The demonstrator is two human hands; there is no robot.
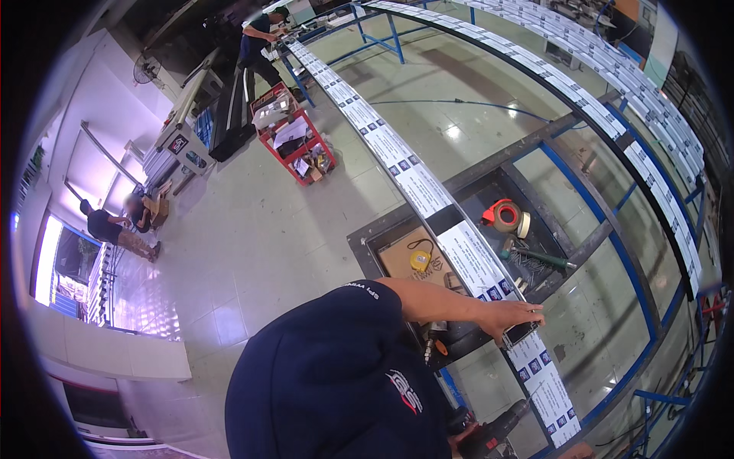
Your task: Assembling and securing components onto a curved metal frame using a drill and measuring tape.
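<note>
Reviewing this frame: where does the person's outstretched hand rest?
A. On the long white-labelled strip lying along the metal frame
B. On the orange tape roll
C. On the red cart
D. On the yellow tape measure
A: the left hand lies flat on the long strip, apart from the orange tape roll and yellow tape measure in the tray beyond it.
</note>
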